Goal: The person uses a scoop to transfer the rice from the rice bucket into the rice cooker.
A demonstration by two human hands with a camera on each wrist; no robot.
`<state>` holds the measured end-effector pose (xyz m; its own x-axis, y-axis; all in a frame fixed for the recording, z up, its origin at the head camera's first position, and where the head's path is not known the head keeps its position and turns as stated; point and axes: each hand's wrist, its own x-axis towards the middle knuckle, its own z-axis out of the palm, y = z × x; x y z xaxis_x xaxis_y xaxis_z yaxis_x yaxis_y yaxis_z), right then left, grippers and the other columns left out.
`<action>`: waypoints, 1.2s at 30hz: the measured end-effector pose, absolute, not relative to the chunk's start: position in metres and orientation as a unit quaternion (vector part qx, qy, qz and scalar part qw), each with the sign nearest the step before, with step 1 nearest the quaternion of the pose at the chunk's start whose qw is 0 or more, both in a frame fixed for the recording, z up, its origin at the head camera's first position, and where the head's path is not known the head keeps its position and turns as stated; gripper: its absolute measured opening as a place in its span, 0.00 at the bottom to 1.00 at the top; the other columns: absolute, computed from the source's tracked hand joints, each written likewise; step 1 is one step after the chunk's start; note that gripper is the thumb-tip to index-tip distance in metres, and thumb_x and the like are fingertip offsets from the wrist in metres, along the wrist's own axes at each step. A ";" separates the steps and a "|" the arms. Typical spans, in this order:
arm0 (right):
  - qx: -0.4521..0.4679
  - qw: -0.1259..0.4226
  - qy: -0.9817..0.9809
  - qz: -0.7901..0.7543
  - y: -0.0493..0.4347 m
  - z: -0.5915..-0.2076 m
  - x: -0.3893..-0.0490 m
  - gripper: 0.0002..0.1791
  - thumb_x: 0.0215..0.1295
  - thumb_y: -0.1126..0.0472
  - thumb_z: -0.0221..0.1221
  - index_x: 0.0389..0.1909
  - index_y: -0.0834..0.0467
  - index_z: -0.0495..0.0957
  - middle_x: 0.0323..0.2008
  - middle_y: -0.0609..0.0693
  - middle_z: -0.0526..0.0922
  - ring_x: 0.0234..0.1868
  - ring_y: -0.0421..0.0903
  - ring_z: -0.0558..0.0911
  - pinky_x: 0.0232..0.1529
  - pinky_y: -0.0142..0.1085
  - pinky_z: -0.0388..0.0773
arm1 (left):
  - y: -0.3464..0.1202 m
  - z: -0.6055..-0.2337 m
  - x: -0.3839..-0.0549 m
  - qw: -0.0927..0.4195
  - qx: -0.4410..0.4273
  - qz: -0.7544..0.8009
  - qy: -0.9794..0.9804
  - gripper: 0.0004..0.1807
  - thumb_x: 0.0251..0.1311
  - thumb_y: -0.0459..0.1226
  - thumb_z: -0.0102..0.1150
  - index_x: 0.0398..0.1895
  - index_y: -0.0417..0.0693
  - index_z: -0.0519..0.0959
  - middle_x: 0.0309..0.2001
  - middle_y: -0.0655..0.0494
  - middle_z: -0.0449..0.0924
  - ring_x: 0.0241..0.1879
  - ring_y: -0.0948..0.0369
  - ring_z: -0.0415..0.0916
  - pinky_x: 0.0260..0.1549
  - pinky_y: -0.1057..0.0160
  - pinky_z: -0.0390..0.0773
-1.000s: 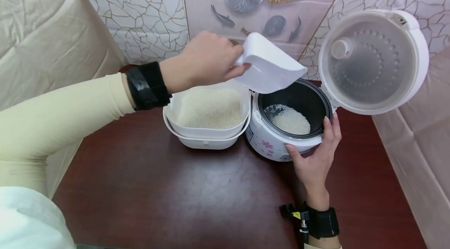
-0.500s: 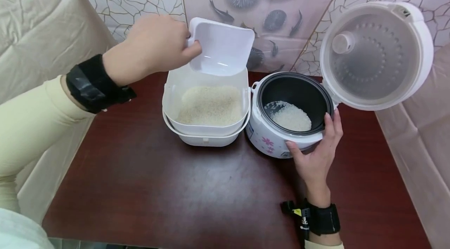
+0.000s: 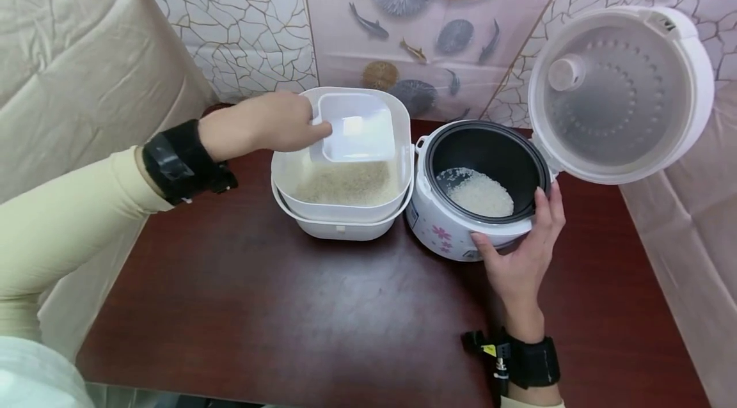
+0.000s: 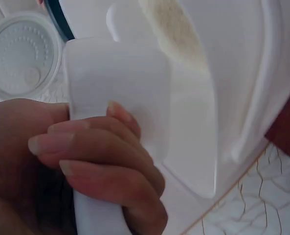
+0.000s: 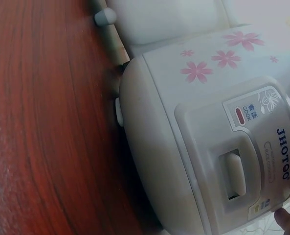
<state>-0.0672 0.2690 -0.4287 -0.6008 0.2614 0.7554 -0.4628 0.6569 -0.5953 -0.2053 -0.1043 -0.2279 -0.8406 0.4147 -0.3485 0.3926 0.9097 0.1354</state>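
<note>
My left hand (image 3: pixel 279 121) grips the handle of a white plastic scoop (image 3: pixel 359 126), and in the left wrist view the fingers (image 4: pixel 110 178) curl round it. The scoop is inside the upper part of a white rice bin (image 3: pixel 279 184), above the pale rice (image 3: pixel 345 184). No rice shows in the part of the scoop that I see. My right hand (image 3: pixel 524 254) holds the front right rim of a white rice cooker (image 3: pixel 428 219), thumb outside and fingertips at the rim. White rice (image 3: pixel 483 196) lies at the bottom of its dark inner pot (image 3: pixel 478 139).
The cooker's lid (image 3: pixel 618 94) stands raised at the right. The bin and cooker are side by side on a dark red-brown table (image 3: pixel 299 325). Patterned cloth (image 3: pixel 247 24) hangs behind, and beige cloth (image 3: pixel 86 43) on the left. A cook switch (image 5: pixel 235 174) shows on the cooker's front.
My left hand has moved left from over the cooker, then down into the bin with the scoop. The scoop was tipped toward the pot earlier. My right hand has stayed on the cooker.
</note>
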 end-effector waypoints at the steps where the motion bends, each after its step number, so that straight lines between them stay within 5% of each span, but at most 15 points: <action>1: 0.063 0.442 -0.796 0.409 0.269 -0.429 -0.067 0.63 0.54 0.23 0.68 0.74 0.67 0.64 0.80 0.62 0.60 0.80 0.59 0.58 0.78 0.56 0.55 | -0.102 -0.231 -0.206 0.202 0.210 0.027 0.956 0.28 0.77 0.55 0.38 0.33 0.43 0.78 0.35 0.48 0.78 0.38 0.51 0.77 0.41 0.52 0.75; 10: 0.061 0.442 -0.794 0.413 0.265 -0.433 -0.065 0.63 0.54 0.23 0.69 0.74 0.68 0.64 0.80 0.62 0.60 0.80 0.59 0.58 0.78 0.56 0.55 | -0.083 -0.260 -0.223 0.270 0.200 0.029 0.942 0.26 0.79 0.53 0.37 0.40 0.43 0.78 0.32 0.52 0.80 0.24 0.59 0.75 0.30 0.60 0.72; 23: 0.060 0.456 -0.782 0.421 0.250 -0.411 -0.057 0.62 0.56 0.25 0.69 0.72 0.71 0.65 0.77 0.67 0.61 0.79 0.61 0.59 0.78 0.54 0.54 | -0.079 -0.281 -0.236 0.289 0.194 0.038 0.937 0.27 0.80 0.55 0.38 0.52 0.41 0.77 0.39 0.52 0.86 0.32 0.58 0.78 0.36 0.58 0.74; 36: 0.068 0.459 -0.777 0.425 0.248 -0.408 -0.060 0.61 0.56 0.26 0.70 0.71 0.73 0.65 0.76 0.69 0.61 0.79 0.63 0.59 0.78 0.54 0.54 | -0.078 -0.285 -0.236 0.273 0.191 0.021 0.943 0.27 0.80 0.55 0.39 0.48 0.42 0.78 0.39 0.51 0.83 0.41 0.54 0.78 0.43 0.56 0.75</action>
<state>-0.0599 0.2482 -0.4081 -0.5685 0.2844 0.7719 -0.4971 0.6289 -0.5978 -0.2359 -0.0775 -0.2855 -0.7784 0.3716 -0.5060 0.3487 0.9261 0.1438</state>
